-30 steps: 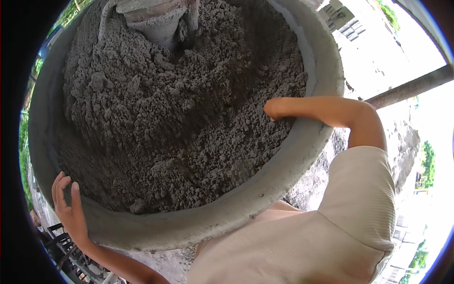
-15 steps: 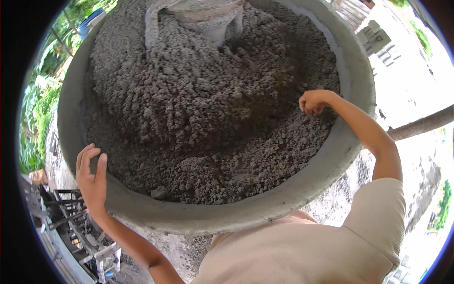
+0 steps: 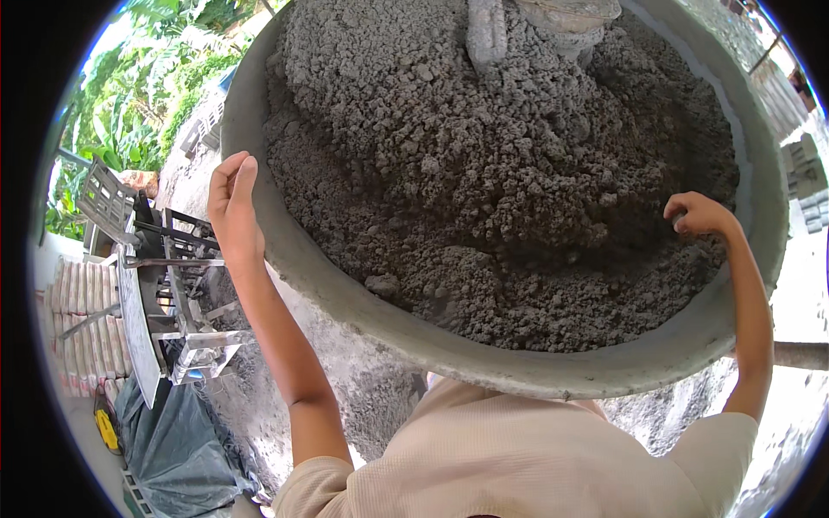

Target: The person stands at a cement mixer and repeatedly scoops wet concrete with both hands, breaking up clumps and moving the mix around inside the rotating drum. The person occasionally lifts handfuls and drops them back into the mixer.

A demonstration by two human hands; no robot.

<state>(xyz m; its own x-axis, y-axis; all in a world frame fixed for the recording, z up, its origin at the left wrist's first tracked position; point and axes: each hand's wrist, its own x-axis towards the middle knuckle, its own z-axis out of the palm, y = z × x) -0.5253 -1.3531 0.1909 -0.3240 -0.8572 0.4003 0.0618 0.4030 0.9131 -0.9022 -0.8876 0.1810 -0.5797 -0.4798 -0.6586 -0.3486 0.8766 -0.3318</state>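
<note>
A big round mixing pan (image 3: 414, 345) with a grey rim spreads before me, full of crumbly, damp-looking grey concrete mix (image 3: 414, 164). At its far side stands a mortar-caked central hub (image 3: 574, 22), with a caked arm (image 3: 486, 36) reaching down into the mix. My left hand (image 3: 235, 205) is at the pan's left rim, fingers bent and thumb drawn against them, nothing visible in it. Over the right part of the mix, inside the rim, is my right hand (image 3: 701, 214), its fingers curled closed; whatever they may hold is hidden.
Left of the pan stand a metal-framed machine (image 3: 177, 302) and stacked pale slabs or bags (image 3: 85, 319). A dark tarp (image 3: 177, 449) and a yellow tool (image 3: 107, 425) lie lower left. At right are grey blocks (image 3: 807, 177) and a pole (image 3: 799, 355).
My view has swung left, so the pan sits further right. The left hand's spread fingers have drawn together. The right hand stays curled over the mix; the caked arm and hub appear turned.
</note>
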